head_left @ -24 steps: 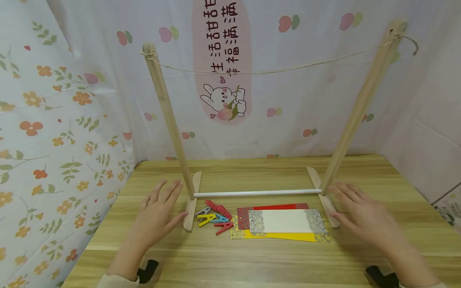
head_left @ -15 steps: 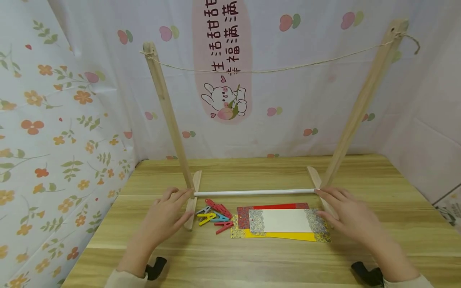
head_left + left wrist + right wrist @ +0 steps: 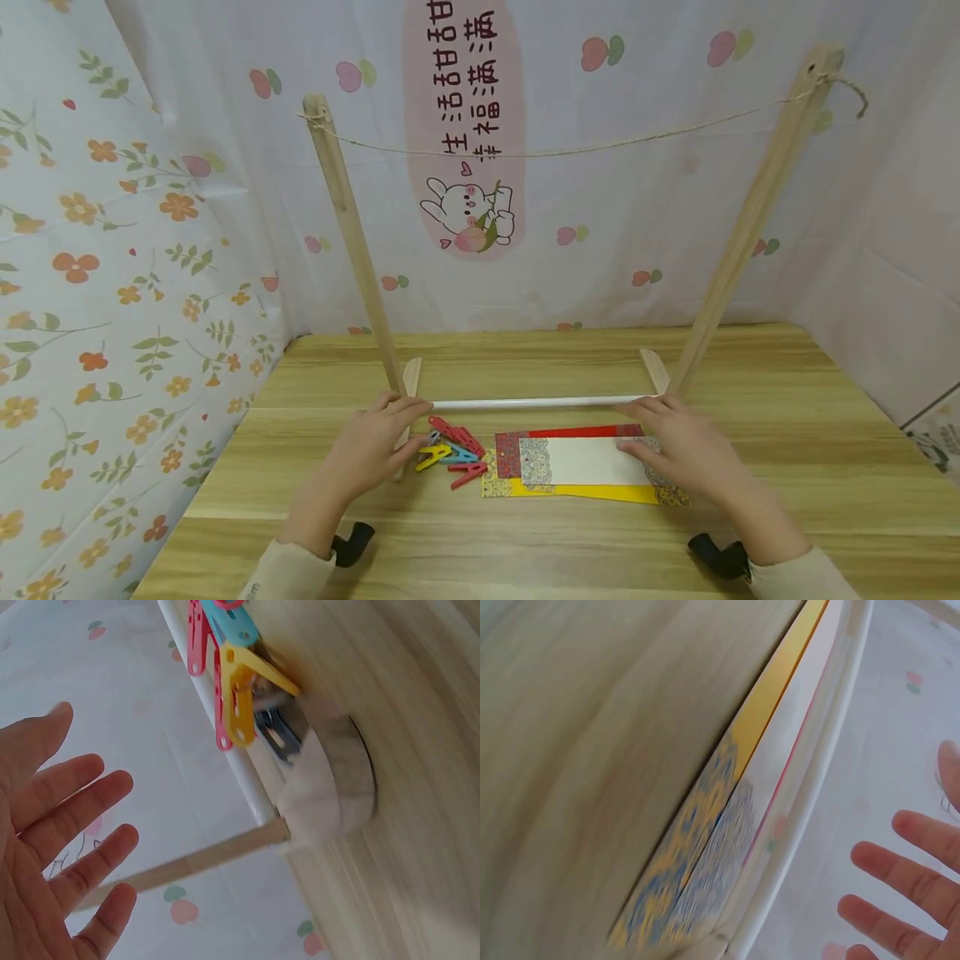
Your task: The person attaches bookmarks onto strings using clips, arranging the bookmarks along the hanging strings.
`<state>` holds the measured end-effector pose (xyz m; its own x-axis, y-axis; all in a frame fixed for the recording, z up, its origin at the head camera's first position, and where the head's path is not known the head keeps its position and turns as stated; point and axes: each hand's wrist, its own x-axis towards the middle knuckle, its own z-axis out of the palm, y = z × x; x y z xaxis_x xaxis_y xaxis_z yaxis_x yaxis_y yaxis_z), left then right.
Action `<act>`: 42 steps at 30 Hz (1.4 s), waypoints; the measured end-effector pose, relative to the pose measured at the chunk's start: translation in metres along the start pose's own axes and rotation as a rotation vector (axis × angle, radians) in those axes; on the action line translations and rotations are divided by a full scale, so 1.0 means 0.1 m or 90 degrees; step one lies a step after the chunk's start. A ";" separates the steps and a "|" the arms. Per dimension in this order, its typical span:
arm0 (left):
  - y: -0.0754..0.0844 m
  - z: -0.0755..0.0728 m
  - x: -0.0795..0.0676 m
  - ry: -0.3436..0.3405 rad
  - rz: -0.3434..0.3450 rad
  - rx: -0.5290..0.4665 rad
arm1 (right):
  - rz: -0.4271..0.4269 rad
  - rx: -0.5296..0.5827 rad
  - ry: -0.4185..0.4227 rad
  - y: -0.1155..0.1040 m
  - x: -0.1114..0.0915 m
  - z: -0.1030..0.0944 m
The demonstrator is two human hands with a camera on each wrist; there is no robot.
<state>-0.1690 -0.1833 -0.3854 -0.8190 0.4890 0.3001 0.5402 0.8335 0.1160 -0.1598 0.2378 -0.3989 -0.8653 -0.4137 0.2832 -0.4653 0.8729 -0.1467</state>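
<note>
In the head view my left hand (image 3: 373, 443) hovers over the left foot of a wooden stand, fingers extended, beside a small pile of clothespins (image 3: 467, 475). The pile has red, yellow, blue and grey pins. My right hand (image 3: 678, 443) reaches over the right end of a stack of cards, partly covering it. On top lies a white card (image 3: 581, 461) with patterned ends, above a red card (image 3: 509, 454) and a yellow card (image 3: 600, 493). Both wrist views show spread fingers and bare palms, with nothing held.
The stand has a left post (image 3: 352, 242), a right post (image 3: 750, 225) and a white rod (image 3: 525, 403) joining them low down. A sagging string (image 3: 540, 155) is tied between the post tops. Patterned cloth (image 3: 337, 292) hangs behind the wooden table (image 3: 480, 550).
Both hands have moved inward, the left one rightward to the clothespins and the right one leftward over the cards. The stand, clothespins and cards keep their places.
</note>
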 end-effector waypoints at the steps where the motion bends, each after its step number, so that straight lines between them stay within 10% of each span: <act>1: 0.01 0.01 0.02 -0.008 -0.002 -0.005 | 0.002 0.003 -0.006 -0.02 0.01 0.01; 26: 0.07 0.27 0.41 -0.154 -0.004 -0.103 | -0.022 0.122 -0.136 -0.27 0.36 0.27; 42: 0.07 0.37 0.53 -0.234 -0.005 -0.162 | 0.067 0.159 -0.253 -0.43 0.43 0.27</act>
<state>-0.2153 -0.1419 -0.4036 -0.8131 0.5797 -0.0528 0.5260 0.7705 0.3601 -0.1823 0.1759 -0.4061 -0.8917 -0.4355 -0.1231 -0.3595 0.8468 -0.3919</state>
